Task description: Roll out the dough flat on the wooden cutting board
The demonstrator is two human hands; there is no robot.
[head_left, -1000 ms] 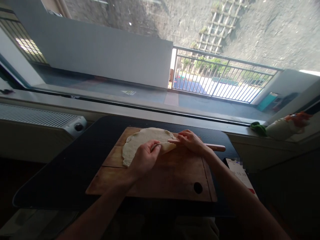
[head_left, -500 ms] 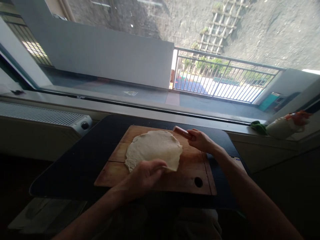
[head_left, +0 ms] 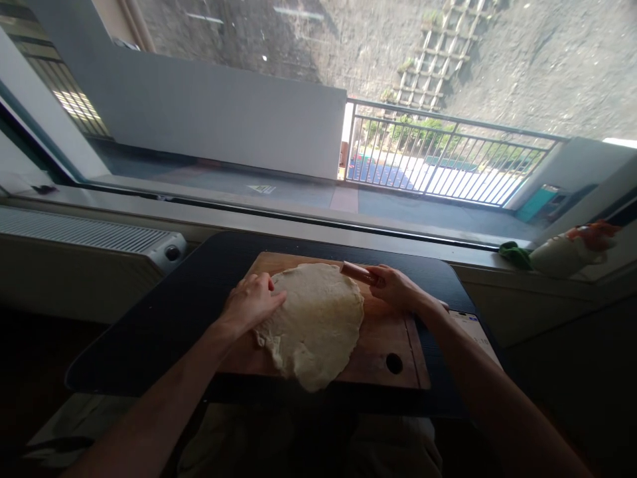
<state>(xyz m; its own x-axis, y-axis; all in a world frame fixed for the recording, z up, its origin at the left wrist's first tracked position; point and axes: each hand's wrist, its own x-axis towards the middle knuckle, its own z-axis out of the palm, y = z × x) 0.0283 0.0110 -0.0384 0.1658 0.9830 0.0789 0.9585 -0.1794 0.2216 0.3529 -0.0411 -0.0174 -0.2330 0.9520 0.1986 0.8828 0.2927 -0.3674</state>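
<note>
A thin, uneven sheet of dough [head_left: 318, 318] lies on the wooden cutting board [head_left: 378, 358], its front lip reaching the board's near edge. At the dough's left edge is my left hand [head_left: 251, 299], thumb on top and fingers curled, closed on the rim; part of the grip is hidden. My right hand [head_left: 395, 289] wraps around a wooden rolling pin [head_left: 358, 273]. The pin's left end is over the dough's back right edge, and much of its length is hidden by the hand and forearm.
The board sits on a dark table [head_left: 159, 318] below a window. A phone [head_left: 472, 332] lies by my right forearm. On the sill are a pale pot [head_left: 560, 255] and a green cloth-like item [head_left: 515, 254]. A radiator [head_left: 99, 232] stands left.
My left hand has moved from the dough's front edge to its left edge. The lifted front part now lies down, stretching nearer to me. The rolling pin has shifted slightly left and down.
</note>
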